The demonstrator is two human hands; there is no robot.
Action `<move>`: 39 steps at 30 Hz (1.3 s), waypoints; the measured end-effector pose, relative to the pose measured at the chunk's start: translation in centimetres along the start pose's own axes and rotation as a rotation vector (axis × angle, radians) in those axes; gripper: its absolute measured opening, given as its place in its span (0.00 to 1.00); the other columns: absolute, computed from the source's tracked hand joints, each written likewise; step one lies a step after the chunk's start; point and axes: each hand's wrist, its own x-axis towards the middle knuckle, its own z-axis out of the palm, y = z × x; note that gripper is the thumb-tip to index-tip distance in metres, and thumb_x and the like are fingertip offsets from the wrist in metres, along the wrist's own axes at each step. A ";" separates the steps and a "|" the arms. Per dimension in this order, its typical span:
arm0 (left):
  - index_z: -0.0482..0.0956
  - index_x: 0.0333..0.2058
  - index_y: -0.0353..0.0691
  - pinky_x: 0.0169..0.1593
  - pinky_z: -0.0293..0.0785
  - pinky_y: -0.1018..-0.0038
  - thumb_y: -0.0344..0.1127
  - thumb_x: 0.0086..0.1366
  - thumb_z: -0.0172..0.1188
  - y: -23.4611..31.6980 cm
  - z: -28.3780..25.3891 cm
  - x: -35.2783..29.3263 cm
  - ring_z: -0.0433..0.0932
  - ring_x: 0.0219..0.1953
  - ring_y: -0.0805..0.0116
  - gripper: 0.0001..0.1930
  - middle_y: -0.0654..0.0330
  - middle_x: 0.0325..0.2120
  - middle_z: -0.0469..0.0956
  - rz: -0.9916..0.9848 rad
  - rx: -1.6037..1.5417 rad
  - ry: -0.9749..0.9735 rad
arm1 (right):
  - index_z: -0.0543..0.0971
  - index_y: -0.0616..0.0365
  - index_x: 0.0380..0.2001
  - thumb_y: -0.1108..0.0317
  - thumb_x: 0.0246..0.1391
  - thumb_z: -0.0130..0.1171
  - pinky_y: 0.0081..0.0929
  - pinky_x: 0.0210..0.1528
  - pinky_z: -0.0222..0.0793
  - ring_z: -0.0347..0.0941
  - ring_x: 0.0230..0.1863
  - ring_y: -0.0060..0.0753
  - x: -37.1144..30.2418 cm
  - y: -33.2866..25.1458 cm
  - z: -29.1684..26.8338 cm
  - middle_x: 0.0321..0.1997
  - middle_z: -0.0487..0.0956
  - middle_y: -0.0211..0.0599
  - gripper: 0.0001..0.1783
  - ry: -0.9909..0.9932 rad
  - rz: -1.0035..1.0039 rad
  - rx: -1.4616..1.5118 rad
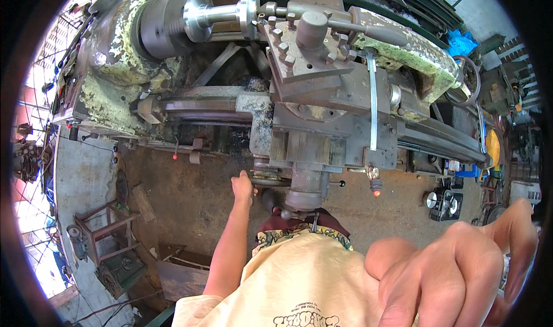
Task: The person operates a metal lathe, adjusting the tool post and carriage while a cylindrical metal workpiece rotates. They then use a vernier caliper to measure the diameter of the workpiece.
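Observation:
My left hand [243,186] is closed at the left side of the carriage handwheel [271,182], below the lathe's saddle. My right hand [449,272] is raised close to the view at the lower right, its fingers curled; the fingertips are hidden, so anything in them cannot be made out. A shiny spool-shaped metal workpiece [223,14] runs from the dark chuck [167,26], whose surface looks smeared, to the tailstock centre [268,8]. Beside the workpiece stands a square tool post [308,62] with several bolts and a round cap.
A steel rule-like strip [372,105] hangs across the carriage. An orange-tipped lamp or knob [375,190] juts out below it. The tailstock handwheel [462,80] is at the right. On the floor are a wooden stool frame [106,229] and a dark box with shiny round parts [444,202].

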 end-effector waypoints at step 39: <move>0.68 0.45 0.26 0.15 0.68 0.65 0.46 0.72 0.51 0.7 -0.6 -0.1 0.72 0.12 0.62 0.22 0.50 0.24 0.76 -0.021 -0.034 -0.026 | 0.78 0.64 0.37 0.75 0.55 0.71 0.21 0.32 0.71 0.73 0.27 0.19 -20.9 -4.8 -17.6 0.27 0.79 0.31 0.10 0.856 0.606 -1.921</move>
